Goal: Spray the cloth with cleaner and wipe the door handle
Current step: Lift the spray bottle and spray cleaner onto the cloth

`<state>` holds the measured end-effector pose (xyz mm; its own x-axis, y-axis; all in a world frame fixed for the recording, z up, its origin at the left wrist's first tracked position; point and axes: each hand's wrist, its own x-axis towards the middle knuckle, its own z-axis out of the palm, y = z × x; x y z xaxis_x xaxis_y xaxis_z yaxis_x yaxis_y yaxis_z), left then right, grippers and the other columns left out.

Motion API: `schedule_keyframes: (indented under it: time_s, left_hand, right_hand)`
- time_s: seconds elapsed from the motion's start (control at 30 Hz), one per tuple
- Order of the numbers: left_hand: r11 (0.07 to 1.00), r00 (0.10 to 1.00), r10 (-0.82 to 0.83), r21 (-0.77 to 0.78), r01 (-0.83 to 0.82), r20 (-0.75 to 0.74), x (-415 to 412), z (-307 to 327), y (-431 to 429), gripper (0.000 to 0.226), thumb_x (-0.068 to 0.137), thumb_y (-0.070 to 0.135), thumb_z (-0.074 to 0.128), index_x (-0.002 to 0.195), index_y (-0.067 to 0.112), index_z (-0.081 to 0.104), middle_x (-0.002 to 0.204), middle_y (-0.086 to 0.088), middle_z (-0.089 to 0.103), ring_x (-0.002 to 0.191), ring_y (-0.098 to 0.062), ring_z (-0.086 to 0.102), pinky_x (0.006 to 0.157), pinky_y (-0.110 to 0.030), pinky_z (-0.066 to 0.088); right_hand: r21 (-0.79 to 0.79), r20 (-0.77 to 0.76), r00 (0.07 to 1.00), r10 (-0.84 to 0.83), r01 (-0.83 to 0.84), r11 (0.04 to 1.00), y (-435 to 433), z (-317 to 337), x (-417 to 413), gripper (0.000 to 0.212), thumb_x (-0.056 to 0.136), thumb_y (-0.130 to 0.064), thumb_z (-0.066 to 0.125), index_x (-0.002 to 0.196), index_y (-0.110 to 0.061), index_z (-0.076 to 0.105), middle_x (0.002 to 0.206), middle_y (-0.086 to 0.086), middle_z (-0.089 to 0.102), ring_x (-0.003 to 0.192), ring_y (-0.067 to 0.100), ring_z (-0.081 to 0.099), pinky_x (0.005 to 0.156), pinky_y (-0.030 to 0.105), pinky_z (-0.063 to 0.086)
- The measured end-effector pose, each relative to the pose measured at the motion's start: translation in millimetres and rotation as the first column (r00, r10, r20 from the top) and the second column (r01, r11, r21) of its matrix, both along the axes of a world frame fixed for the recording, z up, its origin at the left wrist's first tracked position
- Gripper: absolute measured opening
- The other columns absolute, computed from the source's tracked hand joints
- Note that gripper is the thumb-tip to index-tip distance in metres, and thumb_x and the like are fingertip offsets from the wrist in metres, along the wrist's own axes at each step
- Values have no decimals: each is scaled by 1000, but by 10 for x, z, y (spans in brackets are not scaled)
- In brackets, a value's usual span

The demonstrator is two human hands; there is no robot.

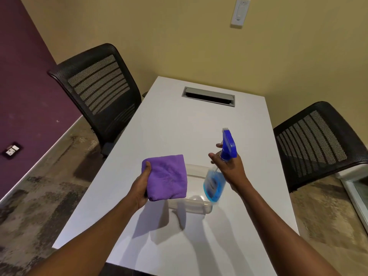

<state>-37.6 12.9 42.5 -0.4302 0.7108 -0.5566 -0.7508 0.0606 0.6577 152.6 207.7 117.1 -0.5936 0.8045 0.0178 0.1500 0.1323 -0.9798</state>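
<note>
White desk [199, 126] runs toward a tan wall, with mesh chairs on both sides. Above it, the left hand [140, 185] has its fingers clamped on a folded purple cloth [167, 176]. The right hand [232, 168] grips the spray bottle [216, 182] by the neck, blurred, its long axis tilted, nozzle apparently aimed away toward the wall; a clear container [196, 206] sits partly hidden beneath

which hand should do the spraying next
Right. The right hand already grips the spray bottle by its neck, fingers near the trigger, while the left hand holds the folded cloth beside it.
</note>
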Motion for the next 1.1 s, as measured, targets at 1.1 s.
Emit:
schedule_keyframes:
  time_s: [1.1]
  left_hand:
    - [999, 998, 37, -41, -35, 48, -146, 39, -175, 50, 91, 52, 46, 119, 14, 62, 108, -15, 71, 94, -34, 69, 71, -43, 60]
  right_hand:
    - [10, 24, 987, -162, 162, 987, 317, -990, -266, 30, 79, -29, 79, 85, -28, 50, 76, -6, 57, 63, 0, 55, 60, 9, 49]
